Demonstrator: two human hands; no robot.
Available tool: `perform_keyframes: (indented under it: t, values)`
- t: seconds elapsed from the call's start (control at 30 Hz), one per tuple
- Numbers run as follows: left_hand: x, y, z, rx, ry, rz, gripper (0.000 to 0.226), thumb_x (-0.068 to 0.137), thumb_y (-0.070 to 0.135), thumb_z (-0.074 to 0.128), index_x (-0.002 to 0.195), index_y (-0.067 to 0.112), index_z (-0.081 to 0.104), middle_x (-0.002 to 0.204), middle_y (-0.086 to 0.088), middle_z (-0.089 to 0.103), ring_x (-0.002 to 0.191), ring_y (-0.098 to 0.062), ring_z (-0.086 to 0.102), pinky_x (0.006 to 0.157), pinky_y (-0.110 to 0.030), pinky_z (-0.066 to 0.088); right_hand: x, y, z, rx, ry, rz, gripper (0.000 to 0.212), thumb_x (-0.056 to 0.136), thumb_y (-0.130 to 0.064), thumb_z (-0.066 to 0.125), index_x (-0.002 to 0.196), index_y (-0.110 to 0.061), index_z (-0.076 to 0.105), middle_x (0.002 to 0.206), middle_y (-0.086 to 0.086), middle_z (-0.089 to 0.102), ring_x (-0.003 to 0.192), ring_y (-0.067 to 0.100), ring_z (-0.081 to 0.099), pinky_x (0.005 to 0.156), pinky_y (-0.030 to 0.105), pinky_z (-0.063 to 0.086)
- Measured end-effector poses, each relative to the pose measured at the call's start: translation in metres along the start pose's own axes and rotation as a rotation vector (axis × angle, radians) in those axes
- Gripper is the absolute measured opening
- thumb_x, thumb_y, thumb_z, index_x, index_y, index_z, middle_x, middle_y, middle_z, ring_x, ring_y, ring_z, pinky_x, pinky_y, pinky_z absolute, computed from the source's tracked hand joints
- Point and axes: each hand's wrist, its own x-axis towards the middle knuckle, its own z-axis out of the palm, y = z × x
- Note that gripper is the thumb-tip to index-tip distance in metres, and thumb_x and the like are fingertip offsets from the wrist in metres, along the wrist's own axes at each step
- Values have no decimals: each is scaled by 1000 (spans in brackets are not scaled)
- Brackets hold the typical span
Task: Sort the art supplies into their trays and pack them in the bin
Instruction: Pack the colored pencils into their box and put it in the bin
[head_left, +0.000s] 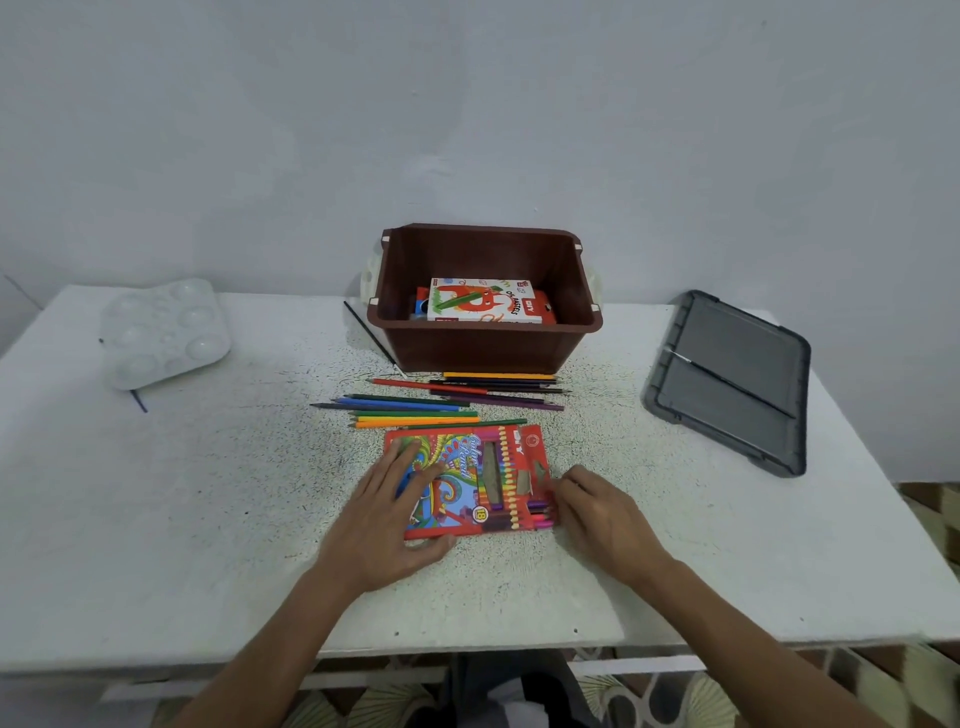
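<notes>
Left hand (384, 519) flat, pressing pencil box (483, 467). Right hand (602, 519) at open end, grip unclear. Crooked push: pencils (540, 514) jam, box slides.

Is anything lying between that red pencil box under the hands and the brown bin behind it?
Yes. Loose coloured pencils lie flat in rows on the table between the pencil box and the brown bin. The bin is open, its grey lid lying off to the right, an oil pastels box already inside.
</notes>
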Motion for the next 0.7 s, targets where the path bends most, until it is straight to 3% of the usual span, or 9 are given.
perform_keyframes:
  t: [0.1,0.27,0.47,0.7]
  values:
    - [1,1,-1,10,-12,-7,85,81,84,40,149,35,29,165,3,11,152,-14,-4,118,-40,13,10,11,-2,-12,17,90,30,98,-28,44,103,-10,67,88,-2,58,64,13,55,49,21,44]
    - [1,2,-3,8,-15,-10,86,81,85,39,150,35,28,165,4,8,151,-12,-8,119,-38,10,41,27,-6,-84,18,239,19,95,-12,59,111,-7,67,96,4,64,71,20,63,52,32,52]
    - [-1,3,-4,5,-21,-14,86,81,84,41,151,37,26,165,6,4,150,-10,-12,118,-36,6,78,33,-11,-147,-48,385,26,101,-21,49,119,-8,62,103,8,61,80,27,62,59,28,39]
    - [0,1,-3,-1,5,-4,85,80,84,45,149,36,32,165,6,9,152,-11,-5,118,-37,12,93,38,-6,-224,-164,450,27,101,-20,44,120,-12,61,98,7,55,82,30,60,58,30,37]
